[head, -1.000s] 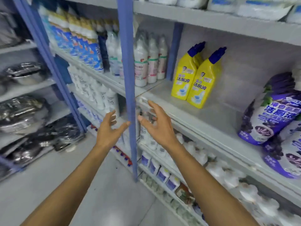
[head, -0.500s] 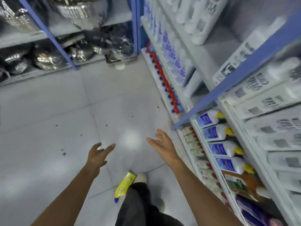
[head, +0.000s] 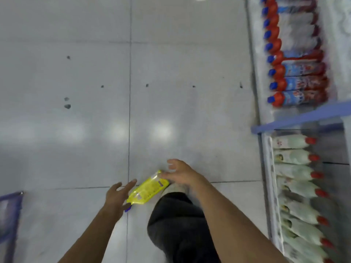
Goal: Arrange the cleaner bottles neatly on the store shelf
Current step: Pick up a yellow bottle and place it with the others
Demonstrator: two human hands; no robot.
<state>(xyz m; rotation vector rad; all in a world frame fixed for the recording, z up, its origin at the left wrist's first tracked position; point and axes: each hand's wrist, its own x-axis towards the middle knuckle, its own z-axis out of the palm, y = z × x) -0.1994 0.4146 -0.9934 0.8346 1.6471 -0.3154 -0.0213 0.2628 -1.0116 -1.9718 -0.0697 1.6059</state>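
Grey glossy tiles make up the floor (head: 76, 92), crossed by dark grout lines and dotted with a few dark specks. Three soft patches of reflected light lie beyond the fingertips. One yellow cleaner bottle (head: 149, 187) lies on its side on that floor, between the two sets of fingers. Its blue cap (head: 128, 209) points back toward the person and its base points away.

The left hand (head: 115, 195) hangs over the cap end with its fingers (head: 131, 184) straight and spread, holding nothing. Whether they touch the bottle cannot be told. The right hand (head: 181, 173) is spread wide and empty too, and its fingers (head: 164, 175) reach the bottle's base end, at or just short of contact. Under the right wrist are a pale shoe (head: 176, 189) and a dark trouser leg (head: 176, 228), just beside the bottle.

Well to the right of the right fingers runs the shelf unit (head: 268, 168), which a blue upright (head: 303, 115) divides into two bays. The farther bay holds a row of red bottles (head: 300, 84) with blue caps, about nine of them, all blurred. The nearer bay holds a row of pale bottles (head: 294, 158) with red caps, at least seven, though the blur prevents a sure count. Well left of the left fingers, at the edge of view, a blue frame (head: 9, 215) shows in part.
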